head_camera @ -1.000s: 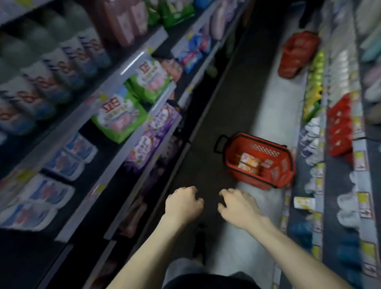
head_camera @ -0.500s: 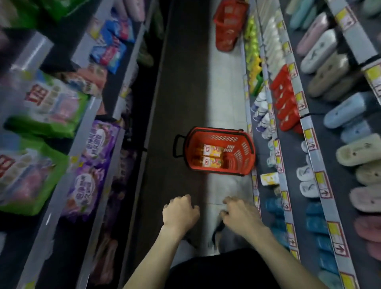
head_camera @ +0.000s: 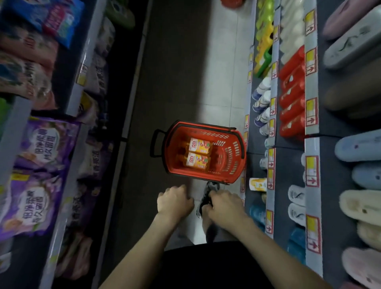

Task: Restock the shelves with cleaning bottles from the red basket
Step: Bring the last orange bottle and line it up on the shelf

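The red basket (head_camera: 231, 158) stands on the aisle floor against the right shelving. Two orange cleaning bottles (head_camera: 198, 154) lie side by side in it. My left hand (head_camera: 174, 201) and my right hand (head_camera: 223, 205) hover side by side just below the basket, fingers loosely curled, holding nothing. A yellow-and-white bottle (head_camera: 257, 184) lies on the low right shelf beside the basket. My shoe shows under my right hand.
Right shelving (head_camera: 271, 123) holds rows of red, white and green-yellow bottles, with slippers (head_camera: 358, 146) further right. Left shelving (head_camera: 76, 144) holds purple and green detergent bags (head_camera: 39, 165). A second red basket (head_camera: 232, 2) sits far up the aisle.
My view has swung right and down, so the basket now lies nearly under me. Both hands have stayed together, empty, and come closer to the basket.
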`<action>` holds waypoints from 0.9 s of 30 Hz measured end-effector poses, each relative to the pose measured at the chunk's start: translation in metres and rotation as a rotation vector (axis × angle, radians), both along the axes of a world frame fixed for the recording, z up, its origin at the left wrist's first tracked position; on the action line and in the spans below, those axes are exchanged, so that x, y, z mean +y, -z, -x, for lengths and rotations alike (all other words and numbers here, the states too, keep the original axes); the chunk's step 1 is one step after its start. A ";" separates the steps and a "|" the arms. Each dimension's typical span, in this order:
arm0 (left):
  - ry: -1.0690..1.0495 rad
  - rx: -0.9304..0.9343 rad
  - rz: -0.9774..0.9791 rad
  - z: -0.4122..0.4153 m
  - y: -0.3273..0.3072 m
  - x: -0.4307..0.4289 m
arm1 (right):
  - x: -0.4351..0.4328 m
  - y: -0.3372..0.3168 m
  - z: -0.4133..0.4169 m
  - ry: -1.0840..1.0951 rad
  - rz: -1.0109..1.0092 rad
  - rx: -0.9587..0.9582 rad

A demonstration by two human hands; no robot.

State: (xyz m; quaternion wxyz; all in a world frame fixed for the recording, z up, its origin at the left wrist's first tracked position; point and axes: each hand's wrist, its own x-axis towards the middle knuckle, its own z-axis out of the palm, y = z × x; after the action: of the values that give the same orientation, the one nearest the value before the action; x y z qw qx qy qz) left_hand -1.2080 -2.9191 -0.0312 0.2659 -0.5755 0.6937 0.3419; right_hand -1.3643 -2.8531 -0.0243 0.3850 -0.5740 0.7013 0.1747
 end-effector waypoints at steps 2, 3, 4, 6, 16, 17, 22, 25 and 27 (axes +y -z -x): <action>-0.018 -0.003 -0.005 0.016 0.010 -0.019 | -0.027 0.012 0.016 -0.029 -0.018 0.003; -0.031 -0.006 -0.008 0.023 0.015 -0.028 | -0.040 0.019 0.023 -0.033 -0.021 0.004; -0.041 -0.009 -0.012 0.029 0.021 -0.037 | -0.053 0.026 0.029 -0.032 -0.024 0.001; -0.049 -0.015 -0.031 0.037 0.037 -0.053 | -0.076 0.042 0.037 -0.026 -0.035 -0.014; -0.028 -0.013 -0.130 0.031 0.163 -0.143 | -0.155 0.148 0.061 0.074 -0.110 0.007; -0.017 -0.003 -0.140 0.032 0.178 -0.151 | -0.160 0.161 0.061 0.090 -0.120 0.014; 0.033 -0.005 -0.181 0.040 0.250 -0.182 | -0.176 0.231 0.058 0.083 -0.144 0.078; 0.057 -0.023 -0.218 0.047 0.294 -0.189 | -0.182 0.275 0.053 0.062 -0.150 0.096; 0.032 -0.020 -0.243 0.052 0.324 -0.189 | -0.186 0.306 0.050 0.039 -0.150 0.092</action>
State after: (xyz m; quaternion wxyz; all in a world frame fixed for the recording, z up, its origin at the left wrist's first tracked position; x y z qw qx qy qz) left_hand -1.2597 -3.1083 -0.3556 0.3461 -0.5311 0.6535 0.4136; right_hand -1.4148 -3.0388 -0.3301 0.3976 -0.5213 0.7141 0.2456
